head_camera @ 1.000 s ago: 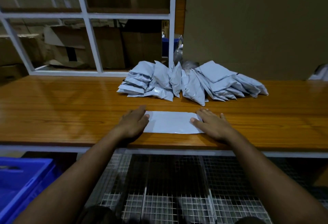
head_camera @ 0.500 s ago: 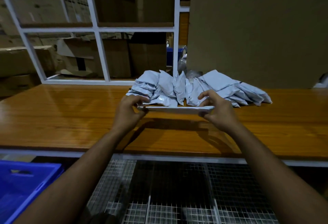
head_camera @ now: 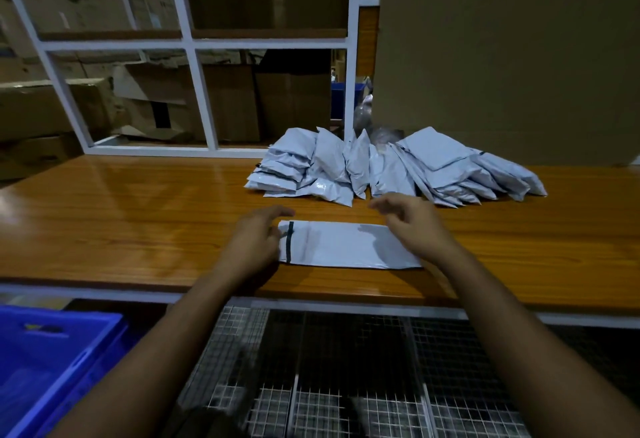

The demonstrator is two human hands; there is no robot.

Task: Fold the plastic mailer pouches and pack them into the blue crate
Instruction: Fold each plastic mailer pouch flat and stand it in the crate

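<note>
One grey plastic mailer pouch (head_camera: 346,247) lies flat on the wooden table (head_camera: 121,222) near its front edge, with a dark strip across its left end. My left hand (head_camera: 254,240) is at that left end, fingers relaxed, touching or just beside the edge. Over the right end is my right hand (head_camera: 412,221), blurred, with loosely bent fingers that grip nothing. A pile of several grey pouches (head_camera: 391,167) leans at the back of the table. The blue crate (head_camera: 52,351) stands below the table at the lower left; its inside is mostly out of view.
A white frame (head_camera: 194,46) rises behind the table, with cardboard boxes (head_camera: 225,101) behind it. A tall brown board (head_camera: 502,56) stands at the back right. Wire mesh (head_camera: 346,368) lies under the table's front edge.
Half a second ago both hands held the pouch by its ends above the table. It now lies flat with the dark strip showing, and both hands have let go.
</note>
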